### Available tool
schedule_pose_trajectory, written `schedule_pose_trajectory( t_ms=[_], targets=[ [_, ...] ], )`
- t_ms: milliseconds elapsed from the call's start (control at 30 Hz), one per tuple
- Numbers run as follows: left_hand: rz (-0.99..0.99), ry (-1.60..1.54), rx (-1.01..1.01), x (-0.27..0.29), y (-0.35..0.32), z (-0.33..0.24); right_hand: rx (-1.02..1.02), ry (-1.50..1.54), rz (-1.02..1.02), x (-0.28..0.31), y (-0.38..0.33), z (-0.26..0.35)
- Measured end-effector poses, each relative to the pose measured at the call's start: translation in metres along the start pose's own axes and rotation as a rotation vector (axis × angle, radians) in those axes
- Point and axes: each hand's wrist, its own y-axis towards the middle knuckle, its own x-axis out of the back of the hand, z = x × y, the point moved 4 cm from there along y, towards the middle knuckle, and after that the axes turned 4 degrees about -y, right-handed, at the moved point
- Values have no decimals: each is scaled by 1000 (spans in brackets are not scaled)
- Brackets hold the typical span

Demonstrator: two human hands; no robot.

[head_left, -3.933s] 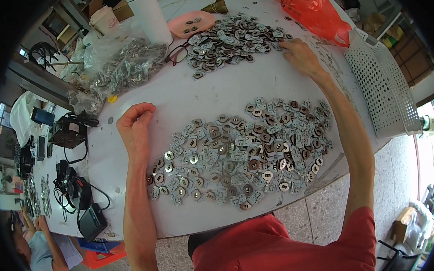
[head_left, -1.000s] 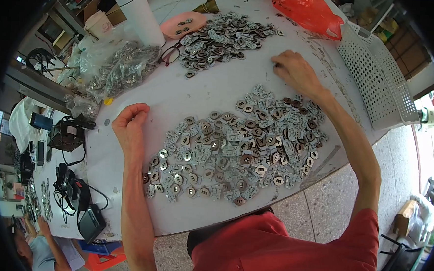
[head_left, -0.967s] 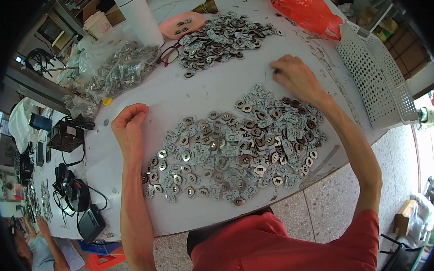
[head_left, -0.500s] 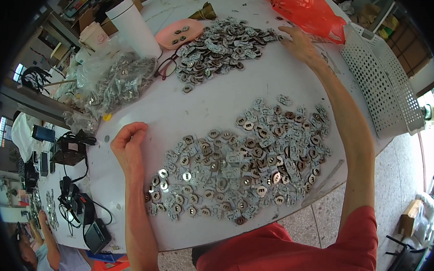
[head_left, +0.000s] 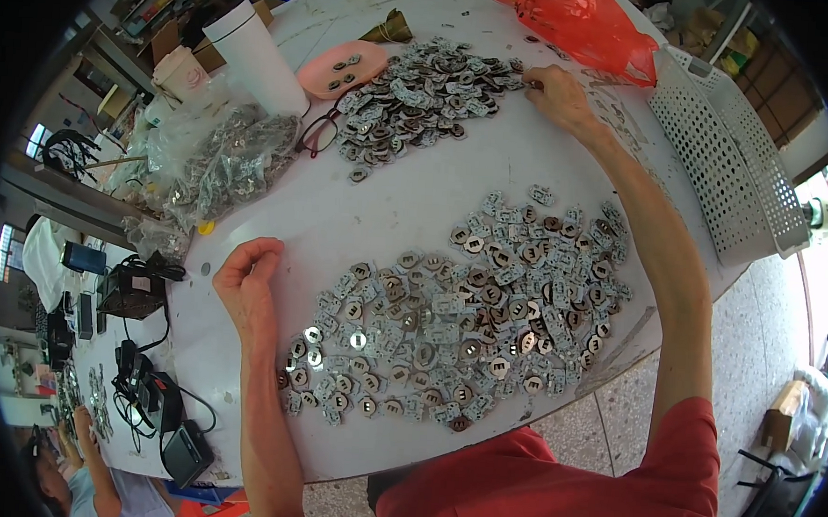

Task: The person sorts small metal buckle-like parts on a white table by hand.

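Two heaps of small metal parts, each a pale plate with a round brown disc, lie on the white table. My right hand (head_left: 561, 98) is at the right end of the far heap (head_left: 423, 95), its fingers bent inward and touching the edge pieces. Whatever its fingertips pinch is hidden. Left of the wide near heap (head_left: 468, 308), my left hand (head_left: 247, 276) rests on the table with fingers curled closed. Its fingers hide whatever they hold, if anything. Both forearms reach in from the lower edge, either side of the near heap.
A pink dish (head_left: 341, 69) with a few parts, glasses (head_left: 320, 134), a white bottle (head_left: 256, 58) and clear plastic bags (head_left: 227, 160) are at left. A red bag (head_left: 585, 32) and a perforated basket (head_left: 733, 158) stand right. Black adapters (head_left: 158, 400) lie lower left; another person works beyond.
My right hand has come slightly nearer and its spread fingers have drawn together at the far heap's edge. My left hand has hardly moved.
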Motion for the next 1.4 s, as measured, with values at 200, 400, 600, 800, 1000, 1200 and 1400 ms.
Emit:
schedule_pose_trajectory(
  t_ms=[200, 400, 600, 800, 1000, 1200, 1400],
  targets=[
    [13, 15, -5, 2, 1, 2, -102, 211, 108, 16, -14, -15],
    [8, 6, 4, 6, 3, 5, -268, 578, 252, 36, -33, -16],
    [22, -8, 7, 2, 1, 4, -216, 359, 83, 40, -37, -36],
    [20, 8, -6, 3, 0, 2, 14, 217, 158, 36, -49, -1],
    [23, -21, 2, 2, 2, 5, 40, 192, 152, 54, -74, 20],
    [9, -14, -9, 7, 2, 9, 47, 323, 541, 83, -102, 72],
    [8, -7, -21, 2, 2, 4, 106, 353, 265, 41, -47, 66]
  ],
)
